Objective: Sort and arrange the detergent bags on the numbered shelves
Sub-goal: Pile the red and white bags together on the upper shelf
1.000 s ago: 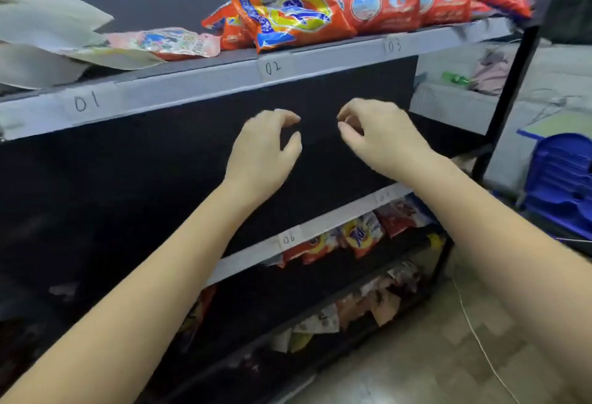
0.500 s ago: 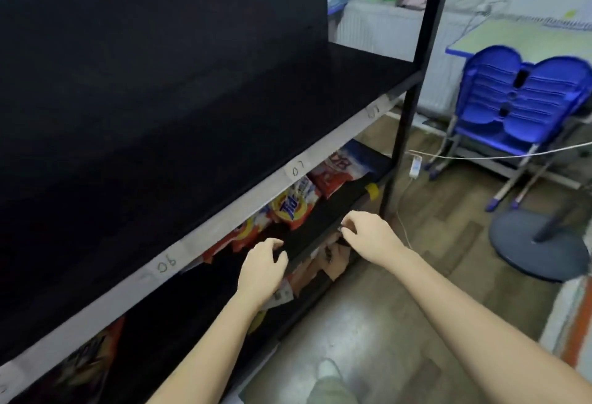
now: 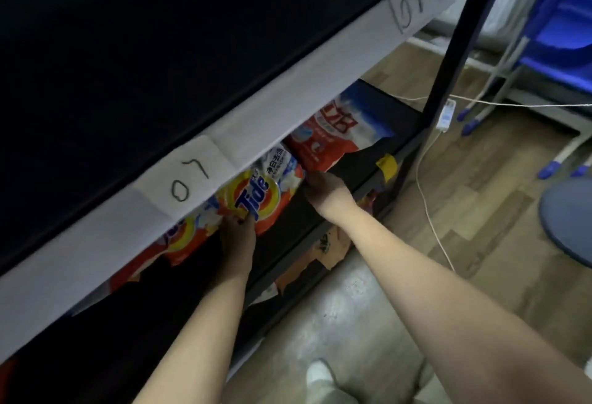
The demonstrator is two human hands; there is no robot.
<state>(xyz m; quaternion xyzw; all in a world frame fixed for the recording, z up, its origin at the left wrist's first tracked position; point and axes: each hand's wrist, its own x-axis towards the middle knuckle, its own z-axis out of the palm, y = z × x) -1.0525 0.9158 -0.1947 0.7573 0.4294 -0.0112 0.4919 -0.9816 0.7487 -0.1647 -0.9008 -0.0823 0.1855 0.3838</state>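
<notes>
Reaching under the shelf edge marked 07 point(image 3: 189, 184), I have both arms stretched into the dim tier below. My left hand point(image 3: 237, 237) is closed around the lower near corner of the orange Tide bag point(image 3: 256, 200), fingers curled over the plastic. My right hand point(image 3: 323, 187) sits at the bag's right edge, just where it meets the red bag point(image 3: 333, 137) lying further right on the same tier; its fingers are tucked out of sight in shadow, so I cannot tell how far it is closed or which of the two bags it has hold of, though it appears to touch both. A second Tide bag point(image 3: 179, 240) lies to the left, partly hidden behind the white paper strip point(image 3: 288, 102) that runs along the shelf front. Another handwritten label point(image 3: 408, 9) sits far right on that strip, beside the black upright post point(image 3: 455, 51). A yellow tag point(image 3: 387, 165) is stuck on the lower shelf rail near the post. More packets point(image 3: 323, 253) lie on the bottom tier. A white cable point(image 3: 429, 205) trails across the wooden floor point(image 3: 480, 198), and a blue chair point(image 3: 563, 19) stands far right.
</notes>
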